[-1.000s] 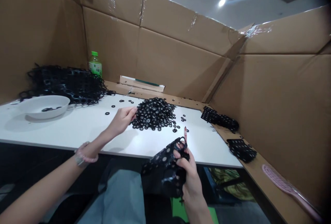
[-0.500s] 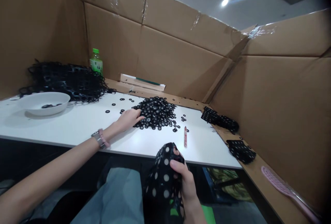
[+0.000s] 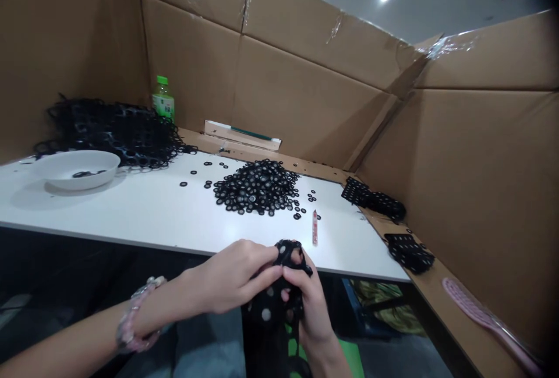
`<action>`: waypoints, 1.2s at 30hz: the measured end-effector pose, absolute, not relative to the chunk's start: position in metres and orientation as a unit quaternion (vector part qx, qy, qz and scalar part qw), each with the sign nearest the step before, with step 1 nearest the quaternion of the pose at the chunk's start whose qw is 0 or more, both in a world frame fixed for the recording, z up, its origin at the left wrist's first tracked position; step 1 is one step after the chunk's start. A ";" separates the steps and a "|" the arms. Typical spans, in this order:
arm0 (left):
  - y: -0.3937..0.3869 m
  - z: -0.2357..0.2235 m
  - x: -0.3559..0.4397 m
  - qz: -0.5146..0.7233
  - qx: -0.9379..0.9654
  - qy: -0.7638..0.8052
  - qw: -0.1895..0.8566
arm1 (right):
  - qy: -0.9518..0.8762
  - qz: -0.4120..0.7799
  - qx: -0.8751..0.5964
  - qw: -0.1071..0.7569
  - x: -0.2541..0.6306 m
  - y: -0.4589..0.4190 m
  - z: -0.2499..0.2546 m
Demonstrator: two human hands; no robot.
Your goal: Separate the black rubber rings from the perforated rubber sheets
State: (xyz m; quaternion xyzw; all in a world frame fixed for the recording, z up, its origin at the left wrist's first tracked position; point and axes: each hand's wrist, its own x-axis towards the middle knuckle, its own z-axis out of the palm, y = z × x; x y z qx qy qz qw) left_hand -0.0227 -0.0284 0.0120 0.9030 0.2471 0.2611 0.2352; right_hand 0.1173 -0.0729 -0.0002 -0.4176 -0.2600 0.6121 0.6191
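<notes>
Over my lap, just in front of the table edge, both hands are together on a limp black sheet (image 3: 266, 308) with rows of round pale spots. My right hand (image 3: 315, 302) is closed around its right side, thumb on top. The fingers and thumb of my left hand (image 3: 244, 273) pinch its upper part from the left; whether a small piece sits between them is hidden. Beyond the hands, a heap of small black rings (image 3: 262, 186) lies on the white table (image 3: 144, 209), with several loose rings scattered around it.
A white bowl (image 3: 82, 177) holding a few black pieces stands at left, before a tangled black pile (image 3: 113, 130) and a green-capped bottle (image 3: 163, 101). Black perforated sheets (image 3: 375, 200), a slim reddish packet (image 3: 315, 229) and a pink hairbrush (image 3: 469, 302) lie at right. Cardboard walls (image 3: 305, 92) surround the table.
My left hand has come back from the ring heap to the black sheet and now pinches it. My right hand still holds the sheet.
</notes>
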 end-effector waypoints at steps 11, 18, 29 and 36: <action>0.046 -0.003 -0.065 0.433 0.746 0.470 0.187 | -0.180 0.639 -0.336 0.668 0.125 -0.076 -0.004; 0.111 -0.011 -0.060 0.160 0.821 0.548 -0.013 | -0.240 0.722 -0.250 0.599 0.115 -0.074 -0.002; 0.076 0.004 -0.046 0.228 0.874 0.429 -0.001 | -0.272 0.684 -0.308 0.602 0.112 -0.071 -0.008; -0.007 0.024 -0.021 0.204 0.938 0.199 0.197 | -0.265 0.573 -0.453 0.629 0.122 -0.074 -0.022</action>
